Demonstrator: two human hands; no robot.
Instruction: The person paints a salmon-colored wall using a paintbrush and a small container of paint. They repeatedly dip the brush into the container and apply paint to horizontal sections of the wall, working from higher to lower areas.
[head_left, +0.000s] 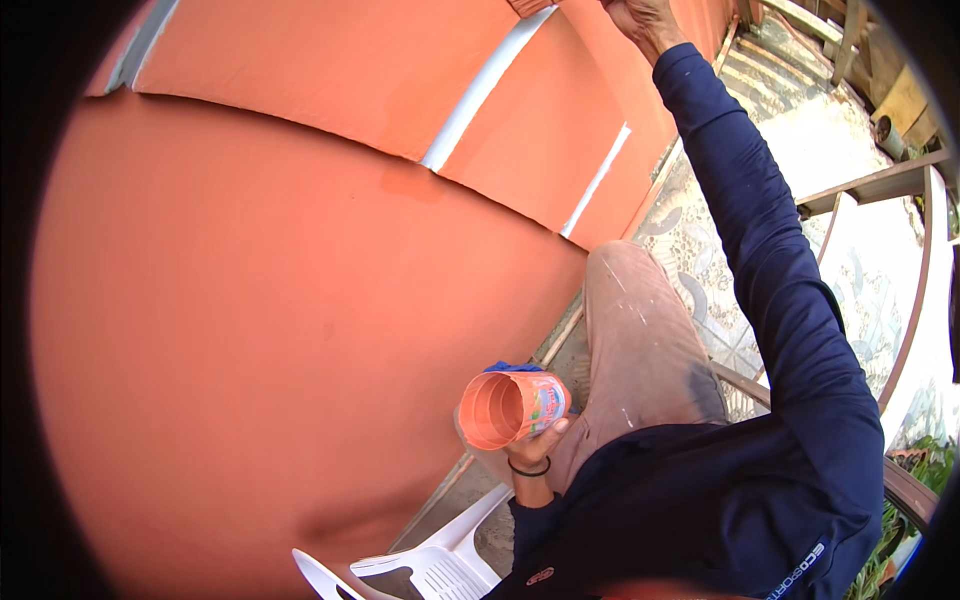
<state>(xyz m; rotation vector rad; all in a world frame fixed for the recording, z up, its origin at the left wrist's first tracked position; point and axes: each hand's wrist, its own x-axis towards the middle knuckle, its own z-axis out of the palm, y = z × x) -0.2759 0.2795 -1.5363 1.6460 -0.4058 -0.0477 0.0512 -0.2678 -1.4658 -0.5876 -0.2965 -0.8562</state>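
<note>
My left hand (537, 442) is closed around a plastic tub (546, 401) with a printed label. Its mouth is tilted towards me, and orange paint coats its inside. A bit of blue cloth or plastic (513, 367) shows behind the rim. At the top edge my right hand (643, 21) is raised close to an orange wall (285, 300), partly cut off. Beside its fingers, paint-covered paintbrush bristles (532, 6) meet the wall at the upper end of a pale stripe (491, 86). The brush's handle is out of view.
A ledge (300, 129) crosses the wall, with a narrower white stripe (598, 180) and a grey one (142, 45) above it. A white plastic chair (450, 570) stands close by the wall below. Wooden rails (870, 187) and patterned floor tiles (697, 247) lie to the right.
</note>
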